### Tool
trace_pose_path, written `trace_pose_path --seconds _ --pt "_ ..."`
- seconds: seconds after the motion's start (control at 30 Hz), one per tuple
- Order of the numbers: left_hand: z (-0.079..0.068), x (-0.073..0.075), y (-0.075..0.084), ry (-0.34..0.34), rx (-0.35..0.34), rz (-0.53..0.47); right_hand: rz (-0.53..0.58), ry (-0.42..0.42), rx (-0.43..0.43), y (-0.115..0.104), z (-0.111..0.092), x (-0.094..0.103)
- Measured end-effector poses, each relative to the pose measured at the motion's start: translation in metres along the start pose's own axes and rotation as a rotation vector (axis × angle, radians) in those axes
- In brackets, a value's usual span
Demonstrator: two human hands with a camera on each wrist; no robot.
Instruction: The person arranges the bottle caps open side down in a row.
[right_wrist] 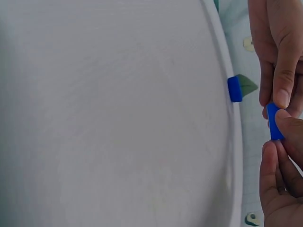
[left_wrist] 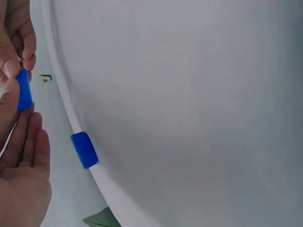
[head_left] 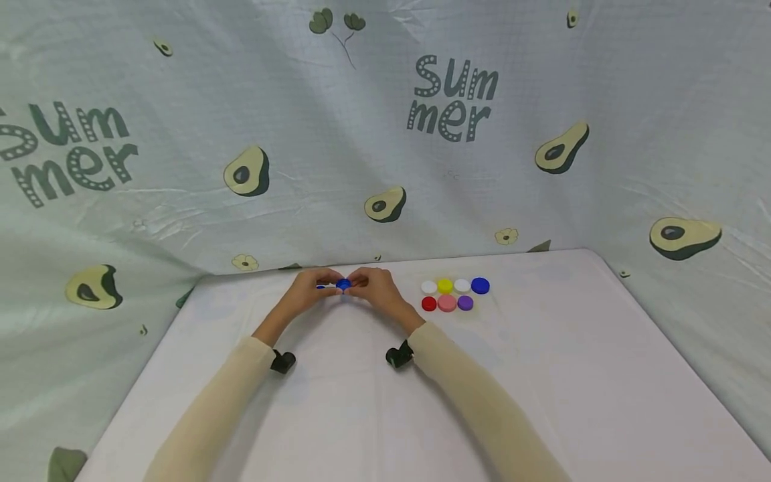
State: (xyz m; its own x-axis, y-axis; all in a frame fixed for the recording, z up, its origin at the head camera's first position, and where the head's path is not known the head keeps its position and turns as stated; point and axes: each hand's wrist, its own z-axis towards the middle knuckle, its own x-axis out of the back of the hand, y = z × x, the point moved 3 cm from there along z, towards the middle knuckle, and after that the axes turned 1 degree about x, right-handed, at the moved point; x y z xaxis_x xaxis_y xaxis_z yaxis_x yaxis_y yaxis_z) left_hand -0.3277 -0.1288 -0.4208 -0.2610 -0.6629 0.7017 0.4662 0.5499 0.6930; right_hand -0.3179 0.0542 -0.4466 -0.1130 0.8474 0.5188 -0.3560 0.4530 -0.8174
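Above the far part of the table, a round blue cap (head_left: pixel 343 284) is held between both hands. My left hand (head_left: pixel 306 292) pinches its left side with thumb and fingers. From the other side my right hand (head_left: pixel 378 289) pinches the same cap. In the left wrist view this cap (left_wrist: pixel 25 91) shows edge-on between the two hands' fingertips. A second blue cap (left_wrist: pixel 85 150) lies on the table near the far edge, apart from the fingers. The left hand partly hides it in the head view.
Right of the hands lie several round caps in two rows: white (head_left: pixel 429 288), yellow (head_left: pixel 444 286), another white (head_left: pixel 462 286) and blue (head_left: pixel 480 286) behind; red (head_left: pixel 429 304), pink (head_left: pixel 447 303) and purple (head_left: pixel 465 303) in front. A printed cloth (head_left: pixel 325 221) hangs behind the white table (head_left: pixel 337 415).
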Motion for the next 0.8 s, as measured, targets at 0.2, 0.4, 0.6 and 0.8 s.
trace_pose_path --seconds 0.2,0.4,0.6,0.8 --pt "-0.005 -0.001 0.011 0.017 -0.005 -0.100 0.016 -0.001 0.018 -0.008 -0.010 0.011" --pt "-0.015 -0.003 0.021 -0.007 0.025 -0.164 0.038 -0.014 0.012 -0.009 -0.022 0.017" --pt "-0.019 -0.010 0.028 -0.037 0.035 -0.158 0.033 -0.013 0.006 -0.010 -0.036 0.020" --pt "-0.022 -0.015 0.035 -0.037 0.013 -0.146 0.040 -0.018 -0.002 -0.012 -0.046 0.025"
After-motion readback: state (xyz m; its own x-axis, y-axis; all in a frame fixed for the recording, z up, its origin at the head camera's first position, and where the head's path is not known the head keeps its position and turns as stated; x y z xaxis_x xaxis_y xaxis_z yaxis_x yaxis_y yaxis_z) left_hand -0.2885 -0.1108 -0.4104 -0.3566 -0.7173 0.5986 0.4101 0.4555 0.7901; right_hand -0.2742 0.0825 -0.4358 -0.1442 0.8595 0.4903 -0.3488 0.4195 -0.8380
